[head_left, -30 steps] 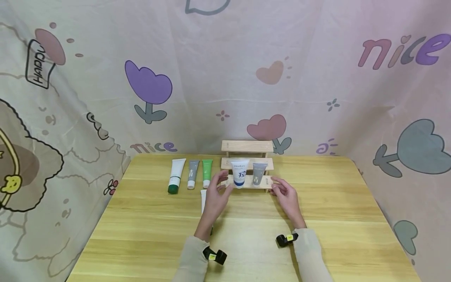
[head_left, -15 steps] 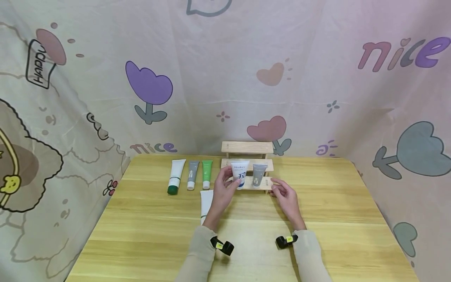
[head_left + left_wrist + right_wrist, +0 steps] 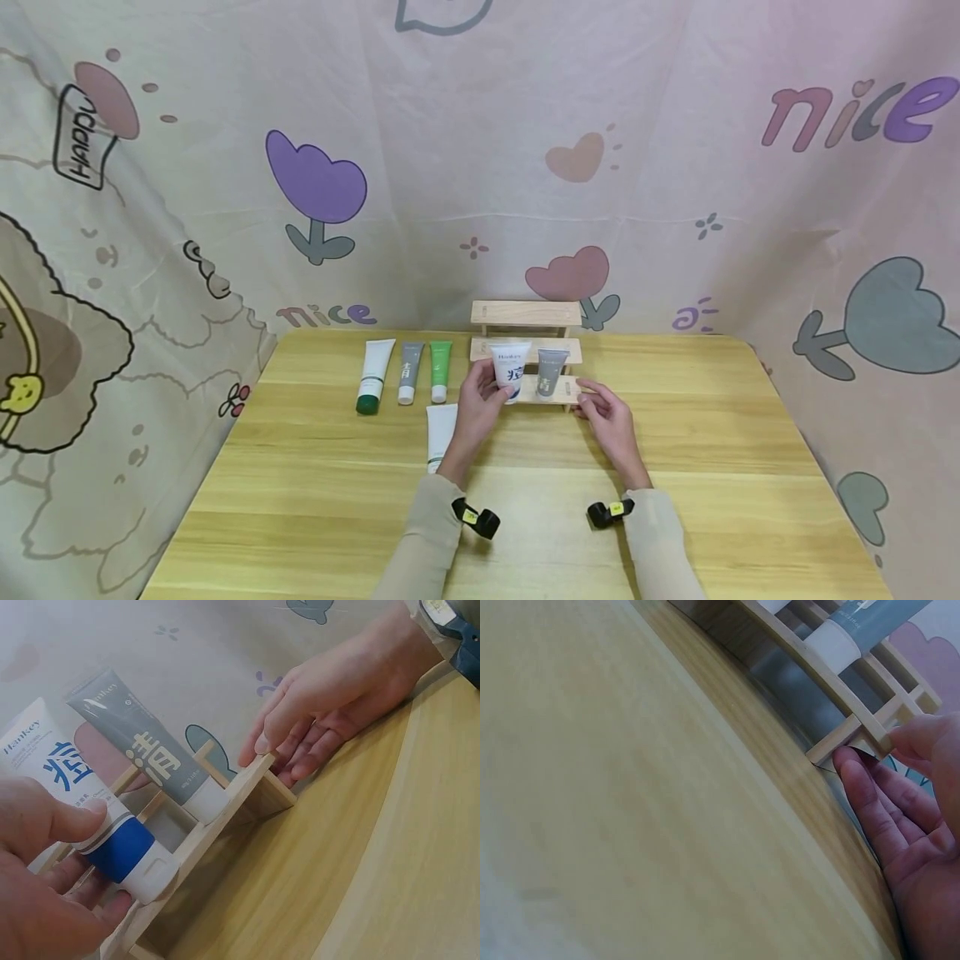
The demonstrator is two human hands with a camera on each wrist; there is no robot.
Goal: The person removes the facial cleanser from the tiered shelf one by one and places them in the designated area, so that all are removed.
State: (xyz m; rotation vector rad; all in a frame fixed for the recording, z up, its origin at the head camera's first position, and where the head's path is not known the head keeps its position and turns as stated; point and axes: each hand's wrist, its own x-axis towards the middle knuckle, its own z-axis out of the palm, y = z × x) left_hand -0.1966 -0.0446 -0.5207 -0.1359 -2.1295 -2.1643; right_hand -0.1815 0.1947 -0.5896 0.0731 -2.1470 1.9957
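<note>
My left hand (image 3: 478,410) holds a white squeeze tube (image 3: 511,360) with a blue band, thumb across its front. The tube stands cap down on the lowest step of a three-tier wooden display stand (image 3: 525,313). Beside it on that step, a grey squeeze tube (image 3: 551,373) stands upright on its white cap. My right hand (image 3: 609,418) pinches the right end of the step; in the right wrist view its thumb (image 3: 919,739) lies against the wood and the other fingers curl below. The left wrist view shows the white tube's cap (image 3: 152,876) at the step's front edge.
Left of the stand lie a white tube with a green cap (image 3: 374,375), a grey tube (image 3: 409,372) and a green tube (image 3: 440,370). Another white tube (image 3: 441,433) is partly behind my left forearm. A patterned cloth (image 3: 450,167) hangs behind the table (image 3: 300,500).
My left hand has moved right from beside the white tube and now grips it. More of the tube lying by my left forearm shows. The right hand has stayed at the stand's end.
</note>
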